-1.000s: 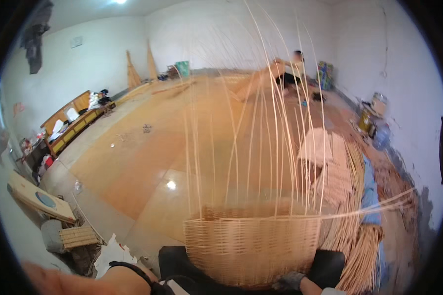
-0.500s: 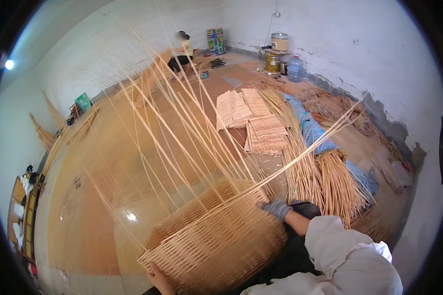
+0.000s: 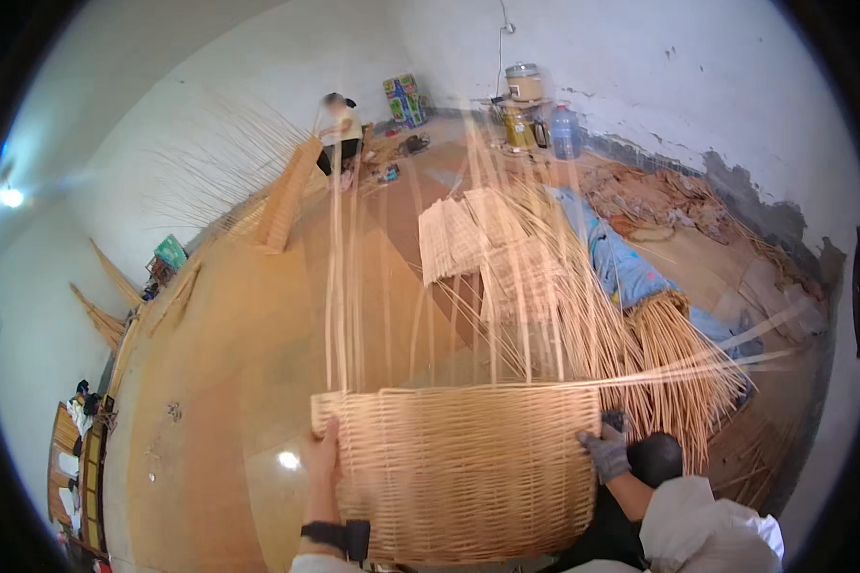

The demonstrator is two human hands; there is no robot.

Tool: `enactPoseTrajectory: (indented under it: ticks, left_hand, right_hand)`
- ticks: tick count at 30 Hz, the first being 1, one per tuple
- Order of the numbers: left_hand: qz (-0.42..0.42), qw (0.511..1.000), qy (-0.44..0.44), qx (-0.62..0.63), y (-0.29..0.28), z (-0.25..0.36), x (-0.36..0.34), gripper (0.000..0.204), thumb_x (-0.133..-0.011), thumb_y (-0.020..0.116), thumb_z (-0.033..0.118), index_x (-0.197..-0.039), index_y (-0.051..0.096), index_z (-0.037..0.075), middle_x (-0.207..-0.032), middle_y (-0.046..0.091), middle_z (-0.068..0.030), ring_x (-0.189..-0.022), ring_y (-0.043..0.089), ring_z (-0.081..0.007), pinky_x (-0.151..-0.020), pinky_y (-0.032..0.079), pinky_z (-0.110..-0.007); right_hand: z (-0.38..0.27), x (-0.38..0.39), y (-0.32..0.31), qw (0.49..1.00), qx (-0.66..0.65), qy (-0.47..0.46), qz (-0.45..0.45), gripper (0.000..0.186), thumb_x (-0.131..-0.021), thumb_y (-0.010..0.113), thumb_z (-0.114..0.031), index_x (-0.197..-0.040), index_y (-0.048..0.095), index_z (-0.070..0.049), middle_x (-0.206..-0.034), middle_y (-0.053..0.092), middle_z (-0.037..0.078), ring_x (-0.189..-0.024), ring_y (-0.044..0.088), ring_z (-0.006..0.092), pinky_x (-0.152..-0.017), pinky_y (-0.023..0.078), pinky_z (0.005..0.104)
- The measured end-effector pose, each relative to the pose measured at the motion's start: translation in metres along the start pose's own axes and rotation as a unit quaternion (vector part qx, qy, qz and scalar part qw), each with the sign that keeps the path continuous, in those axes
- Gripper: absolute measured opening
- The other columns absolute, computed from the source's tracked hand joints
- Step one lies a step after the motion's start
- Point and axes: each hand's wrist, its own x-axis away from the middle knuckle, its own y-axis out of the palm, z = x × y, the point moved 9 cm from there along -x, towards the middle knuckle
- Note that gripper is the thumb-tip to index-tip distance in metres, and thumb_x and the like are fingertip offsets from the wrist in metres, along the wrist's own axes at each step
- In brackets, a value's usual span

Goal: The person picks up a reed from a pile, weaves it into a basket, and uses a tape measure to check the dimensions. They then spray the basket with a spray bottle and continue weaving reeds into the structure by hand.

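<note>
A pale woven basket [image 3: 463, 468] is held upright in front of me, its long side facing me. Long loose stakes [image 3: 339, 286] rise from its rim, blurred, and some strands stretch out to the right. My left hand [image 3: 323, 449], bare with a dark band at the wrist, grips the basket's left end. My right hand [image 3: 607, 449], in a grey glove, is closed on its right end, some fingertips behind the weave.
Woven panels [image 3: 449, 234], bundled strips [image 3: 678, 382] and blue sheeting [image 3: 607, 258] lie at the right. Another person [image 3: 339, 143] works on a long woven piece at the back. Containers [image 3: 564, 134] stand along the back wall; a wooden bench [image 3: 72, 477] sits at far left.
The basket has swung from a slanted position to lie level across my view, its left end higher and its stakes more upright. My left arm shows more below it.
</note>
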Motion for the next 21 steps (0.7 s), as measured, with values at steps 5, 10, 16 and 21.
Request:
enactPoseTrajectory:
  ticks: [5,10,16,21]
  left_hand:
    - [-0.090,0.976,0.170,-0.103,0.107,0.112,-0.044,0.052,-0.069,0.066,0.035,-0.101,0.051,-0.005,-0.095,0.056,-0.0227,-0.088,0.055,-0.0304,-0.075,0.043,-0.036]
    - [-0.242,0.905,0.317,-0.145,0.196,0.142,0.031,0.051,-0.072,0.063,0.032,-0.110,0.047,0.001,-0.115,0.045,-0.0217,-0.108,0.044,-0.0318,-0.090,0.035,-0.037]
    - [-0.465,0.741,0.229,-0.427,0.164,0.022,0.165,0.048,-0.073,0.058,0.036,-0.109,0.050,0.005,-0.111,0.050,-0.0176,-0.103,0.047,-0.0322,-0.086,0.039,-0.039]
    - [-0.374,0.789,0.111,-0.475,0.020,-0.026,0.201,0.055,-0.071,0.059,0.039,-0.111,0.049,0.002,-0.107,0.051,-0.0187,-0.099,0.049,-0.0329,-0.082,0.040,-0.041]
  right_hand:
    - [-0.028,-0.034,-0.043,0.982,0.097,-0.087,0.139,0.025,-0.075,0.060,-0.013,-0.097,0.056,0.000,-0.086,0.059,0.010,-0.075,0.054,0.0153,-0.067,0.043,0.0252]
    - [-0.022,-0.066,-0.023,0.958,0.250,-0.018,0.137,0.054,-0.073,0.059,-0.024,-0.118,0.038,0.000,-0.114,0.045,0.019,-0.100,0.047,0.0263,-0.081,0.040,0.0298]
    - [-0.002,-0.068,0.023,0.908,0.418,-0.002,0.017,0.071,-0.069,0.060,-0.036,-0.121,0.033,0.004,-0.124,0.036,0.024,-0.114,0.039,0.0325,-0.095,0.032,0.0319]
    - [-0.002,-0.054,0.026,0.876,0.478,0.037,0.054,0.074,-0.067,0.062,-0.031,-0.121,0.031,0.007,-0.121,0.038,0.025,-0.111,0.040,0.0345,-0.094,0.033,0.0328]
